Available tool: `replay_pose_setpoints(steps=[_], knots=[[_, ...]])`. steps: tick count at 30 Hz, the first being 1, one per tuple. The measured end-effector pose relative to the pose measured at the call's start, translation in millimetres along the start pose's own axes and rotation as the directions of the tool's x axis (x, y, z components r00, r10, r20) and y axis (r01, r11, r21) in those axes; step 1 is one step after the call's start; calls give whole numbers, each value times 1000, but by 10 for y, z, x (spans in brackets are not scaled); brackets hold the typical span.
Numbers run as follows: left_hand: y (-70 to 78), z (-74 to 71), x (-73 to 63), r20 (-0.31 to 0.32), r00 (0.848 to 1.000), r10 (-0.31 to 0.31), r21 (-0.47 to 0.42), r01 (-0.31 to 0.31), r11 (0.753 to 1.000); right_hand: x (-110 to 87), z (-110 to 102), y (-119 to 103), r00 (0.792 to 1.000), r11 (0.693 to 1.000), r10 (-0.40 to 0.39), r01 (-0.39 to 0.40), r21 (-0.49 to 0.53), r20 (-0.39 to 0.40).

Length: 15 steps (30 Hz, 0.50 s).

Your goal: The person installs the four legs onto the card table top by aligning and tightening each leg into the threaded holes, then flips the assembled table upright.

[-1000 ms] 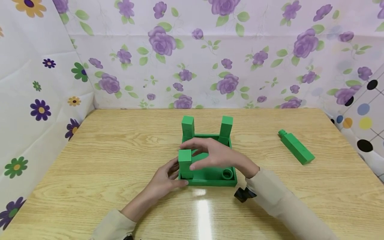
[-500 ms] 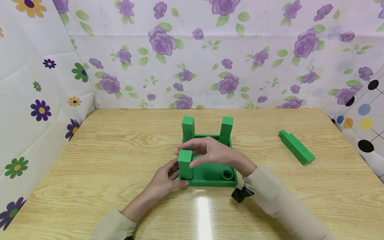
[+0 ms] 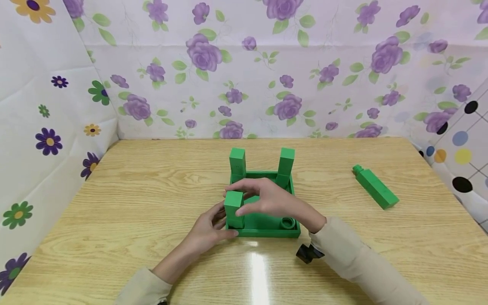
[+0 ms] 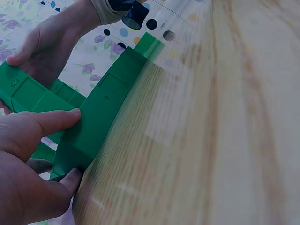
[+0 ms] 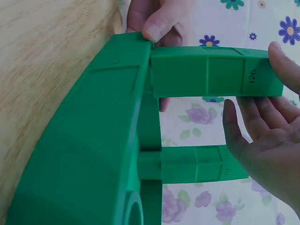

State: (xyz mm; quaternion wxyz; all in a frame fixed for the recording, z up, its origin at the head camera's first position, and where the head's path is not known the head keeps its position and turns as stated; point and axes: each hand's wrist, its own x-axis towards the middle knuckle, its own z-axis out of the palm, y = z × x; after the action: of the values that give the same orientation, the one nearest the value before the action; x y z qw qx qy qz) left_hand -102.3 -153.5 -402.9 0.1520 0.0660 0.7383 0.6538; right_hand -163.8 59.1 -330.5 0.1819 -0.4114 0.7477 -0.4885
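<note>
A green square tabletop (image 3: 263, 220) with a raised rim lies upside down on the table. My left hand (image 3: 206, 231) grips its near left corner, thumb on the front rim and fingers along the left side. The near left leg (image 3: 233, 201) stands upright there. My right hand (image 3: 270, 199) reaches across the tabletop and holds this leg near its upper end, thumb on one side and fingers on the other, as the right wrist view shows. At the near right corner is a round threaded socket (image 3: 287, 223).
Two more green legs, far left (image 3: 237, 159) and far right (image 3: 286, 160), stand upright at the back corners. A loose leg (image 3: 375, 188) with a threaded end lies on the wooden table to the right. Flowered cloth walls (image 3: 152, 76) enclose the back and sides.
The right thumb has moved slightly left and in against the near left leg. The left hand keeps its place on the corner, and the legs and tabletop stay where they were.
</note>
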Motion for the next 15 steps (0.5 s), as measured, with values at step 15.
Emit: replay_pose_setpoints(steps=[15], knots=[[-27, 0, 11, 1, 1000, -1, 1, 1, 1000, 20, 9, 63, 1000, 1000, -12, 12, 18, -1]])
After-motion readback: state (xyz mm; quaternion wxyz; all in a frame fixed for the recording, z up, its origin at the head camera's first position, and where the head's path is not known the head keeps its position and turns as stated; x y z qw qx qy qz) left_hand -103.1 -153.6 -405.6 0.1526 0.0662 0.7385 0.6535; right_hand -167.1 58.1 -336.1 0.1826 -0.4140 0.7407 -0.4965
